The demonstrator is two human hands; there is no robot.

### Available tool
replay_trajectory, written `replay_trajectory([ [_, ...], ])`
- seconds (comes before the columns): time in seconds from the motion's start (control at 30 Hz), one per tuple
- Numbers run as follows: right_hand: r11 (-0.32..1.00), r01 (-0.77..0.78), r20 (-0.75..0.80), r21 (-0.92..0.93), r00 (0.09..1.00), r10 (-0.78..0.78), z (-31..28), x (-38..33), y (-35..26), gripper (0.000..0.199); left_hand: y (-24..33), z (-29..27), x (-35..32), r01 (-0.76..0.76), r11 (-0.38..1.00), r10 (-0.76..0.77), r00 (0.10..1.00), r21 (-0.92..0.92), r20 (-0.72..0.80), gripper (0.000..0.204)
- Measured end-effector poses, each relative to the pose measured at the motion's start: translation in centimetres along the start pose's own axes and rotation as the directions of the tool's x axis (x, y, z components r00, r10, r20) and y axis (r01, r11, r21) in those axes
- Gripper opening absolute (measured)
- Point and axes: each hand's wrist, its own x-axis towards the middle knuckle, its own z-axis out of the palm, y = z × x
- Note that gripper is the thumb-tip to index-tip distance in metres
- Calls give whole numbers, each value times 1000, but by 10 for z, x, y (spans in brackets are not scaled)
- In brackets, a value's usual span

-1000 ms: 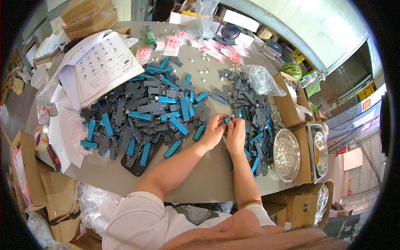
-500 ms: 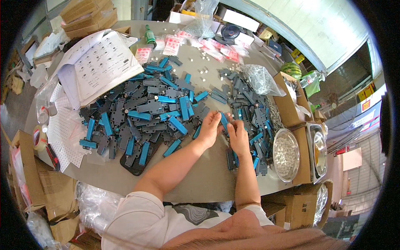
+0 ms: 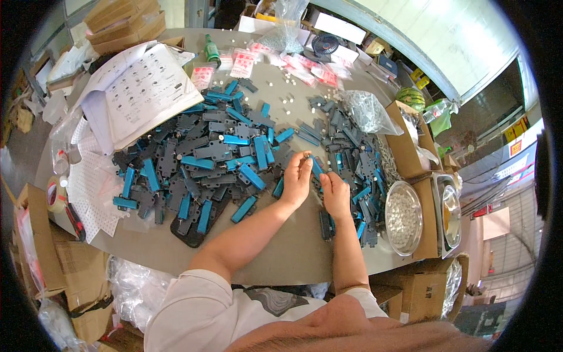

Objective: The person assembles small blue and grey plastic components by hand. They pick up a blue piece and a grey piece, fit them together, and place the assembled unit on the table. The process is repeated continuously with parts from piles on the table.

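My left hand point(image 3: 298, 178) and my right hand point(image 3: 335, 193) meet over the grey table point(image 3: 275, 258), both pinching one small blue plastic part point(image 3: 316, 166) between their fingertips. A big heap of blue and dark grey flat plastic parts point(image 3: 199, 164) lies to the left of my hands. A second heap of the same parts point(image 3: 352, 152) lies just right of and behind them. A few dark parts point(image 3: 326, 224) sit right below my right wrist.
A round metal bowl of small white pieces point(image 3: 403, 218) stands at the right, beside a metal tray point(image 3: 450, 214) in a cardboard box. Open printed sheets point(image 3: 141, 94) lie back left, a tape roll point(image 3: 56, 195) at the left edge. Clear bags, a green bottle point(image 3: 212, 51) and boxes line the back.
Both hands lifted slightly from the right heap and drew together. The left hand rose and now pinches the blue part with the right.
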Motion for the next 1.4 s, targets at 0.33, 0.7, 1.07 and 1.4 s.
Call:
replay_trajectory([
  [0.33, 974, -29, 187, 225, 982, -14, 29, 81, -7, 37, -8, 5, 0, 255, 871, -201, 965, -419, 171, 50],
  [0.7, 832, 264, 380, -488, 922, -69, 55, 167, 50, 34, -9, 1, -1, 355, 893, -295, 926, -277, 237, 42],
  [1.07, 711, -182, 223, -679, 872, 436, 65, 202, 10, 33, -9, 2, 0, 371, 879, -321, 925, -299, 206, 39],
  [1.4, 880, -144, 296, -453, 906, 301, 75, 201, 58, 49, -2, 5, 1, 391, 886, -343, 914, -250, 216, 31],
])
